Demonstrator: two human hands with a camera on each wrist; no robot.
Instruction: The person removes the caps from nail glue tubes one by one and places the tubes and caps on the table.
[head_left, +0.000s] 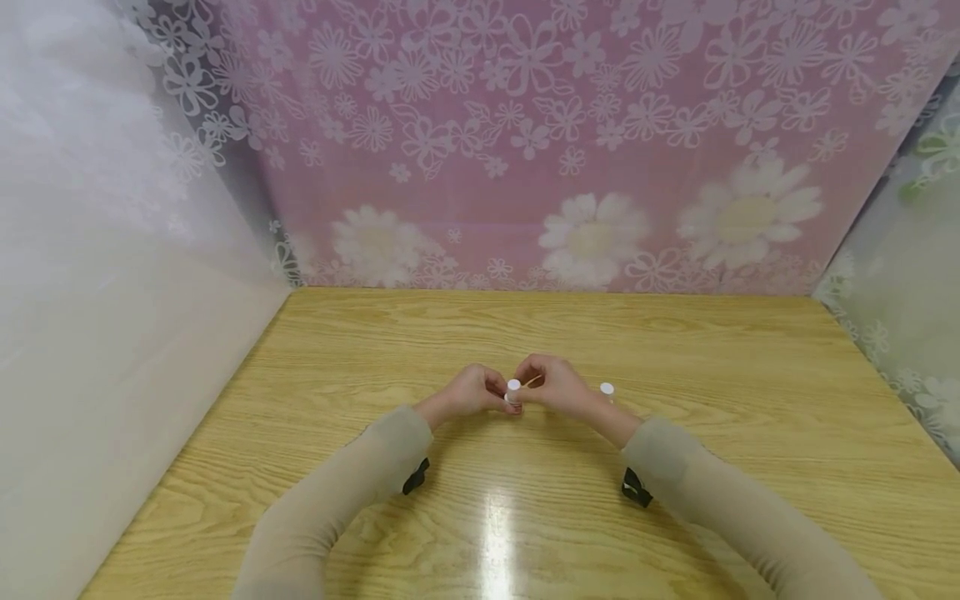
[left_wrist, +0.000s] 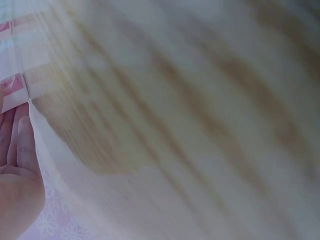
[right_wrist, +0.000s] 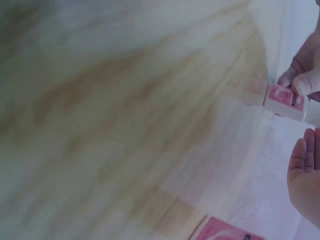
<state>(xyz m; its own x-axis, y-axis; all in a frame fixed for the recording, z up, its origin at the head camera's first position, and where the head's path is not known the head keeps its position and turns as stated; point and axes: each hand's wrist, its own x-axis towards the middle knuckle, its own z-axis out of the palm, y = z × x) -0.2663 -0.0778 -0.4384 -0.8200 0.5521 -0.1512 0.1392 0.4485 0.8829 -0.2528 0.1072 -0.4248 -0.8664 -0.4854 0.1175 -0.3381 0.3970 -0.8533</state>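
Left hand (head_left: 467, 393): thumb and fingers clamped on the pink-labelled bottle (right_wrist: 286, 101) — in the right wrist view the thumb lies across the label.
Right hand (head_left: 558, 390): opposite the left hand; in the head view its thumb and index finger bend round the white cap (head_left: 513, 386), so the grip looks closed in a pinch there.
Pink-labelled bottle: white and upright between the two hands, near the middle of the table (head_left: 487, 333); its base is down at the tabletop, its reflection meeting it in both wrist views.
White cap: at the top of that bottle; whether it sits tight or loose, I cannot tell.
Second bottle (head_left: 607, 389): white-capped and upright on the table, just beside the right wrist, which hides its lower part in the head view; a pink label shows at the bottom edge of the right wrist view.
Table: glossy, light wood grain, a streak of glare at the near side; blurred brown streaks of it fill much of both wrist views.
Beige sleeves (head_left: 352, 467): down both forearms, a black wrist mount (head_left: 636, 487) showing under each.
Backdrop: pink floral sheet (head_left: 472, 183) behind the table — a pale sheet (head_left: 127, 275) hangs along the left side.
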